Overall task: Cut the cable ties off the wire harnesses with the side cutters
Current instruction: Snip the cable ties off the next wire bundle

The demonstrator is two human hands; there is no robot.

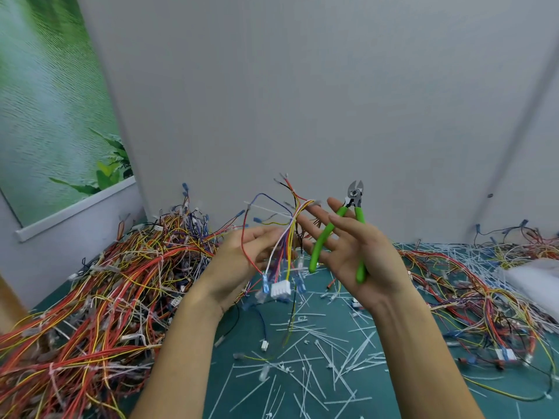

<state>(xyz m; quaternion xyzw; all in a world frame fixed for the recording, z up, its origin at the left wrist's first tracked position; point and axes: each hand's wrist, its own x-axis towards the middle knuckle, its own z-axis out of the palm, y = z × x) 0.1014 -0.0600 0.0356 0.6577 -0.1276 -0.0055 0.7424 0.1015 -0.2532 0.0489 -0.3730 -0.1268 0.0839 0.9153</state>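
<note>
I hold a small wire harness (pixel 287 237) up between both hands, above the green mat. Its red, yellow, white and blue wires hang down to a white connector (pixel 279 288) and blue terminals. A white cable tie (pixel 266 208) sticks out to the left near the harness's top. My left hand (pixel 239 258) pinches the wires from the left. My right hand (pixel 363 255) is palm up with its fingers stretched towards the wires, and its thumb lies across the green-handled side cutters (pixel 354 207). The cutter jaws point up and stand slightly apart, to the right of the harness.
A big heap of tied harnesses (pixel 99 297) fills the left of the mat. More harnesses (pixel 484 291) lie on the right beside a white bag (pixel 535 279). Several cut cable ties (pixel 317 358) litter the green mat (pixel 257 397). A grey wall stands close behind.
</note>
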